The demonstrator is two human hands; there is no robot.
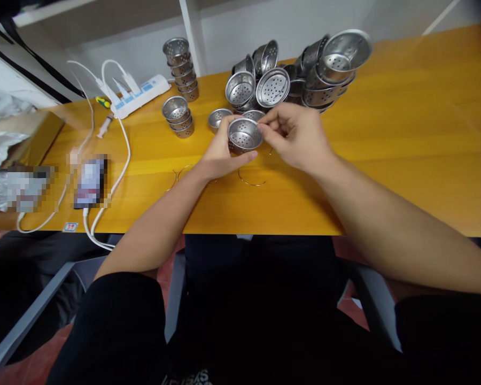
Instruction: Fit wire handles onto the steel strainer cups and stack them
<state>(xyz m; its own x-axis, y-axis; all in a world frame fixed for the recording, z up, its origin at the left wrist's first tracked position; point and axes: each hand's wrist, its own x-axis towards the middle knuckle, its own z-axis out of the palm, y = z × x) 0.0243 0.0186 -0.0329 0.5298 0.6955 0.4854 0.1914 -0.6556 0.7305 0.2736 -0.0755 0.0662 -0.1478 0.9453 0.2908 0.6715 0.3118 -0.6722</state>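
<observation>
My left hand (220, 152) is wrapped round a small perforated steel strainer cup (245, 136), tilted so that its holed bottom shows. My right hand (292, 131) has thumb and forefinger pinched at the cup's right rim; what lies between those fingertips is too small to make out. Below that hand a short bit of thin wire shows. Curved thin wires (251, 183) lie on the table under the cup and by my left wrist. Just behind the held cup stand two more cups, one of them a strainer cup (218, 118) at the left.
Stacked strainer cups (180, 64) stand at the back, with a lower stack (177, 115) in front and a large heap (336, 64) at the right. A white power strip (142, 96), cables, a syringe (105, 125) and a phone (91, 182) lie left on the wooden table (417, 133).
</observation>
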